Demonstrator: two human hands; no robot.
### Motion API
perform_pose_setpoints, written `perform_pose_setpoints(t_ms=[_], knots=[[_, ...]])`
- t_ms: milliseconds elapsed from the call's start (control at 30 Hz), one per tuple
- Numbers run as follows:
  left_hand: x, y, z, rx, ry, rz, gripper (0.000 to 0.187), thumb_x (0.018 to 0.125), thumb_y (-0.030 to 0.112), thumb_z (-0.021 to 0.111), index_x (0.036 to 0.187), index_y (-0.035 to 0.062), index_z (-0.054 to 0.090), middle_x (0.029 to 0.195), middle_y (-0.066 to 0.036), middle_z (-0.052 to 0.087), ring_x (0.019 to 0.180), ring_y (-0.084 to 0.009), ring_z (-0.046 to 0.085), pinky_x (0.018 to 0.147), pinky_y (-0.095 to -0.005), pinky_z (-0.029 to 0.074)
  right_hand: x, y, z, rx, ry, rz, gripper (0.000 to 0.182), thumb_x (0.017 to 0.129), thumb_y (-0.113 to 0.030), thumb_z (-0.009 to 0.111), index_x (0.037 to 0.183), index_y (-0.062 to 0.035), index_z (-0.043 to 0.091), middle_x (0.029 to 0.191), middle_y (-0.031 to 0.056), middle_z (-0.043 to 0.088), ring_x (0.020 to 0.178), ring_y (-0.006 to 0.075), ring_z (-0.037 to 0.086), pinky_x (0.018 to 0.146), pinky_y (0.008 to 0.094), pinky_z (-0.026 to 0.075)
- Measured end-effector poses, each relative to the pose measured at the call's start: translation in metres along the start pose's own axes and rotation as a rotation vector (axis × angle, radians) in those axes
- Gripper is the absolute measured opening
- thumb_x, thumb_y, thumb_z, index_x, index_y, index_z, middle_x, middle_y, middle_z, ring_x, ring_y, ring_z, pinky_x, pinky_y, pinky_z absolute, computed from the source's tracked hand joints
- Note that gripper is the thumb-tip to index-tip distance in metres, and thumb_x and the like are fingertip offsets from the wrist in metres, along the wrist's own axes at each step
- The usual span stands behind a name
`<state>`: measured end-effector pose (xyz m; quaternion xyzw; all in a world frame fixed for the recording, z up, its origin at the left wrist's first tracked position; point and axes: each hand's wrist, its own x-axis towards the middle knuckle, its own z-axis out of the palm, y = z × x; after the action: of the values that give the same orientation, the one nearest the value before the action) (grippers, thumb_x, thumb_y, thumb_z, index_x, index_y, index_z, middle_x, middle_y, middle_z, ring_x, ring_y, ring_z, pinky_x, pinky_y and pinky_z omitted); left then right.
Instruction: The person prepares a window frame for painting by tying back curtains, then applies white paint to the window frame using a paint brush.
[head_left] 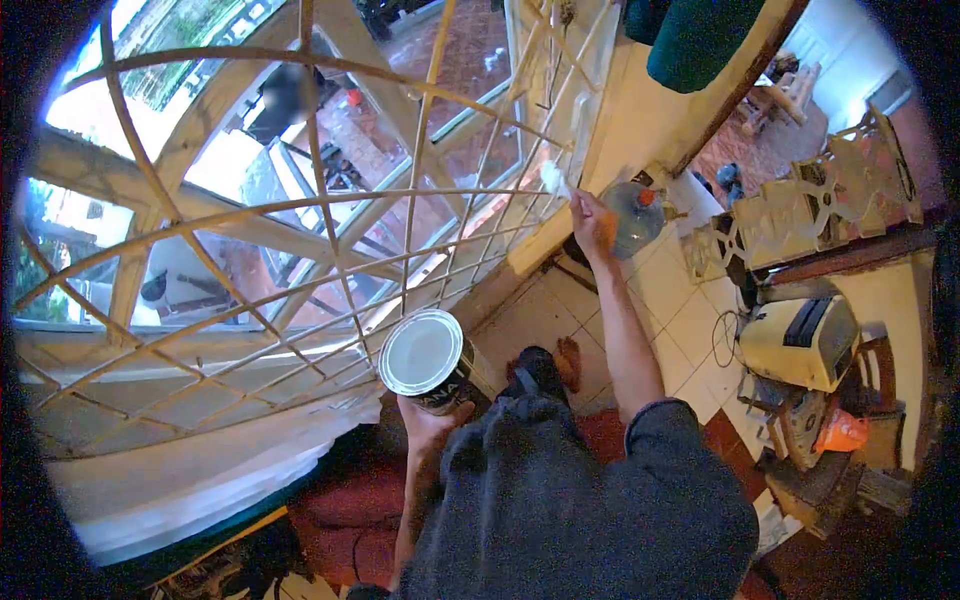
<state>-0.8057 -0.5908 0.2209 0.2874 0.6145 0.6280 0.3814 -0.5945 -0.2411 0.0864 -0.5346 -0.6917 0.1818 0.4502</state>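
The two hands are well apart: the left hand (pixel 432 425), left of the centre, is wrapped around the side of a cylindrical tin (pixel 428 365), thumb along its dark, printed wall, while the right hand (pixel 596 222), on a stretched arm farther off and to the right, has its fingertips pinched on a soft, crumpled white wad (pixel 555 180) close to the window's edge; whether the wad touches the frame cannot be told. At the left, thin cream rods form a curved, diamond-meshed grille (pixel 322 200) before pale framing and bright panes, and below it white fabric (pixel 230 490) hangs in loose folds. Next comes red upholstery (pixel 350 505) at the near side, then the tin, tilted slightly, its round, pale lid (pixel 421 352) smooth and ringed by a rim. In the near middle spreads a dark grey top (pixel 570 500) of matte cloth, with a bare foot (pixel 568 362) beyond it on square, light floor tiles (pixel 680 310). Just right of the right hand stands a clear, rounded plastic jug (pixel 637 225) with a red cap. Farther right come dark green cloth (pixel 705 45) at the far side, a pierced, patterned balustrade (pixel 790 215), a yellow, round-edged box (pixel 830 345) with dark stripes, and a crinkled orange bag (pixel 842 432).
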Motion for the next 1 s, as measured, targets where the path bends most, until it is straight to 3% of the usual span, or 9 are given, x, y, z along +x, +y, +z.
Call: perform_pose_setpoints(t_ms=[67, 167, 267, 367, 467, 567, 767, 867, 1000], knots=[[-0.005, 0.011, 0.003, 0.065, 0.011, -0.027, 0.097, 0.048, 0.018, 0.096, 0.129, -0.0032, 0.048, 0.121, -0.011, 0.06, 0.11, -0.0217, 0.059, 0.1, -0.0359, 0.046, 0.001, 0.0, 0.002, 0.151, 0.225, -0.063, 0.026, 0.093, -0.029, 0.062, 0.108, -0.0096, 0.069, 0.085, 0.0168, 0.071, 0.078, 0.0299, 0.072, 0.069, 0.0366, 0.056], [-0.006, -0.005, -0.01, 0.058, -0.027, -0.052, 0.096, 0.05, 0.013, 0.095, 0.131, -0.0028, 0.046, 0.122, -0.011, 0.059, 0.11, -0.0219, 0.059, 0.099, -0.0358, 0.047, -0.009, 0.012, 0.015, 0.139, 0.115, 0.01, 0.025, 0.094, -0.028, 0.062, 0.104, -0.0072, 0.071, 0.076, 0.0149, 0.069, 0.064, 0.0234, 0.067, 0.056, 0.0327, 0.05], [-0.01, 0.007, 0.0, 0.013, 0.024, -0.154, 0.094, 0.05, 0.01, 0.093, 0.131, -0.0026, 0.046, 0.121, -0.011, 0.059, 0.109, -0.0215, 0.059, 0.097, -0.0356, 0.048, -0.015, 0.024, 0.018, -0.094, 0.005, -0.034, 0.025, 0.096, -0.028, 0.061, 0.105, -0.0071, 0.071, 0.075, 0.0141, 0.07, 0.062, 0.0187, 0.066, 0.055, 0.0306, 0.049], [-0.004, 0.009, 0.001, 0.064, 0.026, -0.129, 0.088, 0.052, 0.01, 0.091, 0.128, -0.0026, 0.049, 0.119, -0.011, 0.06, 0.107, -0.0207, 0.06, 0.095, -0.0352, 0.049, -0.018, 0.0, 0.005, 0.288, 0.237, 0.176, 0.027, 0.096, -0.03, 0.06, 0.104, -0.0068, 0.071, 0.069, 0.0132, 0.067, 0.056, 0.0192, 0.062, 0.054, 0.0312, 0.048], [0.0, 0.002, -0.008, 0.153, -0.043, -0.073, 0.084, 0.053, 0.012, 0.09, 0.127, -0.0028, 0.051, 0.118, -0.011, 0.06, 0.106, -0.0204, 0.06, 0.095, -0.0349, 0.048, -0.024, 0.004, 0.011, -0.064, 0.296, 0.21, 0.029, 0.097, -0.032, 0.06, 0.103, -0.006, 0.07, 0.068, 0.0126, 0.066, 0.055, 0.0204, 0.06, 0.053, 0.0319, 0.047], [0.0, -0.004, -0.015, 0.232, -0.064, -0.109, 0.082, 0.055, 0.014, 0.089, 0.125, -0.0034, 0.051, 0.117, -0.011, 0.06, 0.106, -0.0207, 0.06, 0.095, -0.035, 0.048, -0.028, -0.004, 0.032, 0.225, 0.241, 0.243, 0.029, 0.096, -0.031, 0.061, 0.105, -0.0048, 0.069, 0.072, 0.0143, 0.066, 0.057, 0.0242, 0.061, 0.053, 0.0337, 0.047], [0.002, -0.011, -0.008, 0.086, -0.025, -0.131, 0.083, 0.055, 0.015, 0.09, 0.125, -0.0049, 0.051, 0.116, -0.01, 0.061, 0.104, -0.021, 0.06, 0.094, -0.0351, 0.048, -0.038, -0.046, 0.04, 0.197, 0.242, -0.009, 0.027, 0.097, -0.027, 0.059, 0.106, -0.0034, 0.068, 0.074, 0.0151, 0.066, 0.058, 0.0251, 0.061, 0.055, 0.036, 0.048], [0.004, 0.004, -0.001, 0.131, -0.057, -0.117, 0.083, 0.055, 0.015, 0.09, 0.125, -0.0051, 0.051, 0.116, -0.01, 0.061, 0.104, -0.021, 0.06, 0.094, -0.0348, 0.048, -0.043, -0.039, 0.024, 0.012, 0.318, 0.112, 0.024, 0.097, -0.025, 0.059, 0.104, -0.0038, 0.068, 0.075, 0.015, 0.067, 0.058, 0.0246, 0.061, 0.055, 0.0354, 0.049], [0.009, -0.01, -0.012, 0.198, -0.112, -0.083, 0.083, 0.055, 0.016, 0.09, 0.125, -0.0051, 0.051, 0.116, -0.01, 0.061, 0.104, -0.0211, 0.06, 0.093, -0.0343, 0.048, -0.025, -0.027, 0.033, 0.123, 0.548, 0.166, 0.017, 0.096, -0.018, 0.059, 0.103, -0.0039, 0.067, 0.073, 0.0134, 0.067, 0.061, 0.021, 0.064, 0.055, 0.0333, 0.05]])
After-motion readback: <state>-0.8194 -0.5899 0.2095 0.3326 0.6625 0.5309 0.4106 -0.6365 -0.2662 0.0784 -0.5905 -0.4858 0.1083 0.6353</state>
